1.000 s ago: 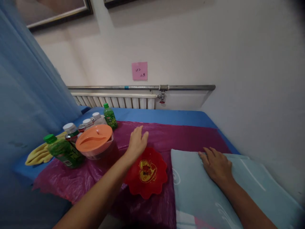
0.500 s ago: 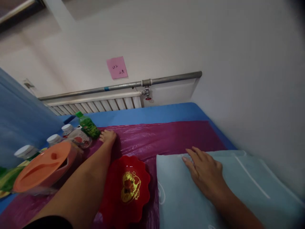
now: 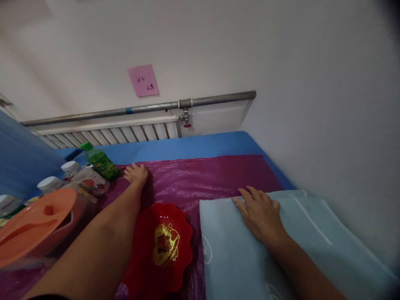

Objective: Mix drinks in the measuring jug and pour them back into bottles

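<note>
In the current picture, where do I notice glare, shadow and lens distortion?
Head view: white glints on the glossy red scalloped dish; head view: soft shadow on the purple plastic sheet beside the left hand; head view: orange plastic lid at left appears stretched.

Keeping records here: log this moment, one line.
left hand: near green plastic bottle; right hand: on light-blue cloth; red scalloped dish: beside cloth

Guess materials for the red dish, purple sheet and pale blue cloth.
Red dish: likely hard plastic, glossy; crisp light reflections, scalloped rim.
Purple sheet: apparently thin plastic film, shiny; fine creases catch light.
Pale blue cloth: looks like fabric, matte; no highlights. Fibre unclear.
</note>
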Demonstrator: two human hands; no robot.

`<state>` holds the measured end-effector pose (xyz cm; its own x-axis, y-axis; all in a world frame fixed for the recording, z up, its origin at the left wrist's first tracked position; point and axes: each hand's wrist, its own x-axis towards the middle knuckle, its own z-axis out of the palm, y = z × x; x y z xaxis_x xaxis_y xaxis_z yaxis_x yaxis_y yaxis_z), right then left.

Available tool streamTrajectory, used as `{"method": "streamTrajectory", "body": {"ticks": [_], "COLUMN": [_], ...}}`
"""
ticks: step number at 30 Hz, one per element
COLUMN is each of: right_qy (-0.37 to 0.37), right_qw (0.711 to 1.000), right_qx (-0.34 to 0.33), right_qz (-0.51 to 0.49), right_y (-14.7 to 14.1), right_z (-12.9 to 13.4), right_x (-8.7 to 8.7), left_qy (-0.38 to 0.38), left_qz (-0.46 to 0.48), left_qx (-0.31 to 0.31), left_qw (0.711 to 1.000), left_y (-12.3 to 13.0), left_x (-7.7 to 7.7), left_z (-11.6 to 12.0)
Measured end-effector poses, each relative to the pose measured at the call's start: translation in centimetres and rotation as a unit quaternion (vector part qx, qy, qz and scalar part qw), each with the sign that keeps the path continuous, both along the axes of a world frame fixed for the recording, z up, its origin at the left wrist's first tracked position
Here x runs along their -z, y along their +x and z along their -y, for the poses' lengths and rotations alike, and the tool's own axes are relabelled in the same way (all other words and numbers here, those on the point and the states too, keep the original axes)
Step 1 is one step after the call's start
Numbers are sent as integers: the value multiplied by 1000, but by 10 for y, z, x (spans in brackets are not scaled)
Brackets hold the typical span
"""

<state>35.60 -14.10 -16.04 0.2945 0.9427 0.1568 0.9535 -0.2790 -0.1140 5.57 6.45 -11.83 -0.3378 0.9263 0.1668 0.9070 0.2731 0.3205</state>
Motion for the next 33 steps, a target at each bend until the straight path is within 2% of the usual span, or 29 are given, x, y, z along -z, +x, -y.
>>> {"method": "streamTrajectory", "body": {"ticks": [2,4,6,8,11,12,14,16,18,20,22,25,27,30,33], "right_qy": [-7,-22,-34,-30,1,16,53,94,131,143,96,-46,-100,-110,-95], "right_qw": [1000,999,999,999,1000,1000,997,990,984,973,947,905,870,829,820], "right_qx": [10,14,15,17,17,21,38,57,50,11,-49,-119,-114,-79,-63], "right_qz": [16,30,38,32,11,-4,-49,-84,-111,-182,-302,-406,-468,-542,-561], "right_y": [-1,-2,-2,-3,-2,-1,0,-2,-12,-33,-63,-112,-135,-152,-155], "right_z": [-1,-3,-4,-4,-5,-5,-3,2,11,23,34,41,38,31,27], "right_x": [-5,-9,-11,-12,-10,-10,-12,-18,-26,-35,-41,-42,-36,-27,-25], "left_qy": [9,3,-13,-21,-18,-15,-13,36,62,12,-41,-72,-66,-49,-47], "left_qz": [24,51,76,95,118,124,129,133,157,182,204,239,252,261,271], "left_qx": [-10,18,72,154,311,365,405,388,321,279,234,189,165,149,158], "left_qw": [1000,999,994,983,943,923,905,911,932,943,950,950,951,952,948], "left_y": [16,35,55,70,69,61,32,-8,-51,-90,-121,-152,-165,-174,-178], "left_x": [-3,-12,-27,-48,-79,-86,-92,-83,-62,-36,-13,5,8,8,15], "left_z": [0,2,10,28,74,95,140,184,221,249,266,276,276,272,272]}}
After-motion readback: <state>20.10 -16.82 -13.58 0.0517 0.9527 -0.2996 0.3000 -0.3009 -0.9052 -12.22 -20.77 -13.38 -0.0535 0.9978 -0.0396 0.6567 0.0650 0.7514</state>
